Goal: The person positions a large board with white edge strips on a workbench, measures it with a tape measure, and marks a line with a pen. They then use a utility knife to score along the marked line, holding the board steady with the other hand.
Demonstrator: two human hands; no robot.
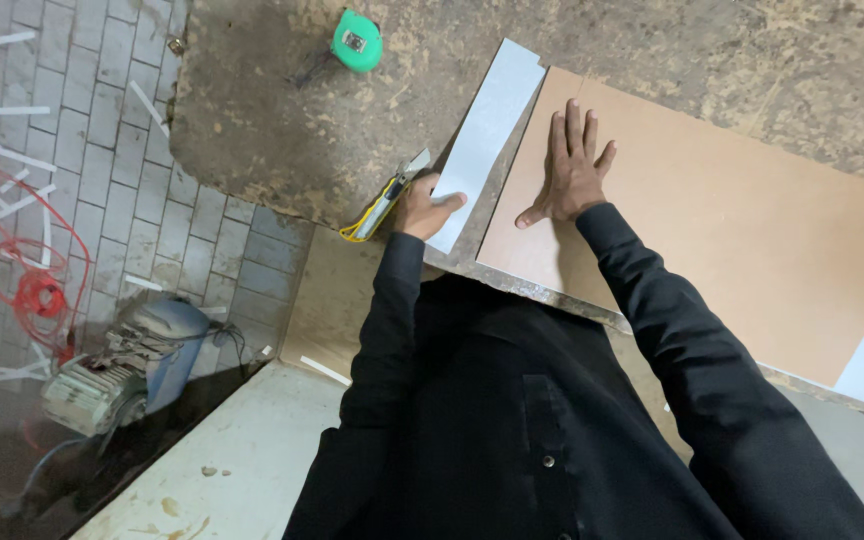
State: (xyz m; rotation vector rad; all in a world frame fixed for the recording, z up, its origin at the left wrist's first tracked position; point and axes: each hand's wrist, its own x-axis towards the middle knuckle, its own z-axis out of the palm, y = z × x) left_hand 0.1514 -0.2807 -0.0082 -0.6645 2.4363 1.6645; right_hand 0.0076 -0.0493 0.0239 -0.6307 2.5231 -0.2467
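Fingers [574, 128] of the right hand [570, 175] lie spread and flat on the brown board [712, 210]. Left of the board, the left hand [420, 205] is clamped on a yellow utility knife [384, 203], touching the white strip [482, 135]. Judgement: firm downward pressure and fingers clear of the blade suit cutting. A green tape measure [356, 41] lies beyond. No containers seen.

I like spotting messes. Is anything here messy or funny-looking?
Yes. White strips lie scattered over the paving, with a red cord tangled among them. The worktop is worn and dusty. A white strip lies split off beside the brown board.
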